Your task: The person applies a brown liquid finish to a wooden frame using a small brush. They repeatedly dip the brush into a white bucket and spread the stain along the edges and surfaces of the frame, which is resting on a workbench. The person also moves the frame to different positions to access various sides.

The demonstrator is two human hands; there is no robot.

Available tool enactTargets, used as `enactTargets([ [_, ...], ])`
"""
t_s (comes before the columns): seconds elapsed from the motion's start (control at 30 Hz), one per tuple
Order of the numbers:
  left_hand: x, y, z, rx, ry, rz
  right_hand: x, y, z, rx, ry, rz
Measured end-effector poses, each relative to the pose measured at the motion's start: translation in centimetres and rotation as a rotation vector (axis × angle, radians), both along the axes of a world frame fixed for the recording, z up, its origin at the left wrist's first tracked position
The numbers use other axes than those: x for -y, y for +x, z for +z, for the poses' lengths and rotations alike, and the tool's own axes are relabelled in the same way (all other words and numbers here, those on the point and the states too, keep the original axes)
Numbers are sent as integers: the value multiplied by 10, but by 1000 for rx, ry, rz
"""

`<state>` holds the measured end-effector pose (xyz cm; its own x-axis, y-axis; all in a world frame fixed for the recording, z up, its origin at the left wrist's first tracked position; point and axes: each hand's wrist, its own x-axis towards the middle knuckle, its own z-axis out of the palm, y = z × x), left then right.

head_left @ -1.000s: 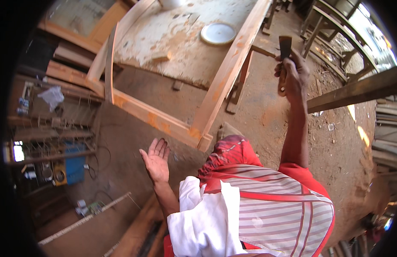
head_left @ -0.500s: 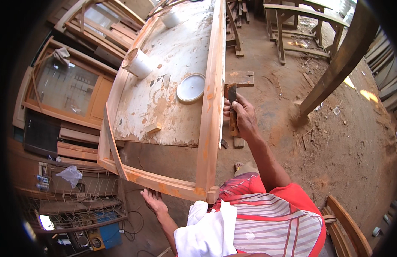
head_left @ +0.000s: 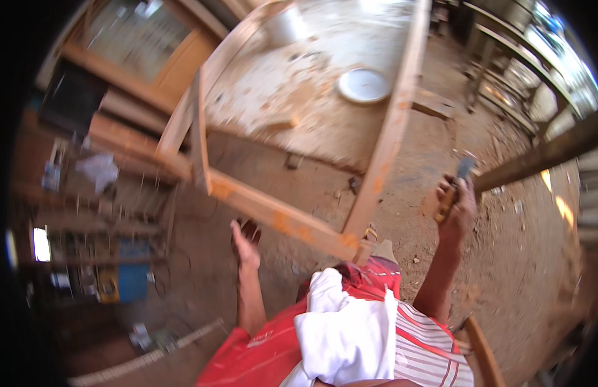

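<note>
My right hand [head_left: 455,205] grips a putty knife [head_left: 465,168] with a wooden handle, raised to the right of the pale wooden frame [head_left: 389,155]. The frame has orange patches on its rails and a slanted brace [head_left: 201,148] at its near left corner, and lies over a worn whitish board [head_left: 331,142]. My left hand [head_left: 246,244] is open, fingers spread, a little below the frame's near rail, touching nothing that I can see. A white cloth [head_left: 338,335] hangs at my body. The picture is blurred.
On the board are a round white lid [head_left: 362,84], a white bucket [head_left: 285,22] and a small wood block [head_left: 279,124]. Framed glass doors [head_left: 131,45] and a wire rack [head_left: 86,213] stand left. A wooden post [head_left: 531,155] and timber trestles [head_left: 512,71] are at the right, over a dirt floor.
My right hand with the putty knife has moved from close beside the frame's right rail out to the right. My left hand stays open, turned more sideways. The view has swung and tilted.
</note>
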<state>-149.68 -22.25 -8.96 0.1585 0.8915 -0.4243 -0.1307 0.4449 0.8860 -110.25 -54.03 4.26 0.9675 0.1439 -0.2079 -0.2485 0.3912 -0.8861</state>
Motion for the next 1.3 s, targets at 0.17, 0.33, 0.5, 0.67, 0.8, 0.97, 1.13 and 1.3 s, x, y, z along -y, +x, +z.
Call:
enactTargets([
  [0.17,17,-53,3,-17,-48,-72,-22,-75,-6,2,183,275],
  [0.33,32,-158,-6,-66,-127,-31,-136,-202,21,-103,69,750],
  [0.5,27,-242,-23,-9,-141,214,-216,-266,10,-17,40,977],
  [0.67,-2,-289,-41,105,-186,393,-279,-286,25,-20,-67,987],
  [0.8,-40,-288,-49,110,-166,410,-334,-297,26,-20,37,1077],
  [0.97,-134,-304,-65,-16,-143,212,-411,-326,34,145,6,1028],
  [1.13,-202,-404,-165,-482,-41,-41,-500,-303,21,744,-91,563],
  [1.3,-190,-513,-218,-474,-419,-49,-564,-294,27,249,192,539],
])
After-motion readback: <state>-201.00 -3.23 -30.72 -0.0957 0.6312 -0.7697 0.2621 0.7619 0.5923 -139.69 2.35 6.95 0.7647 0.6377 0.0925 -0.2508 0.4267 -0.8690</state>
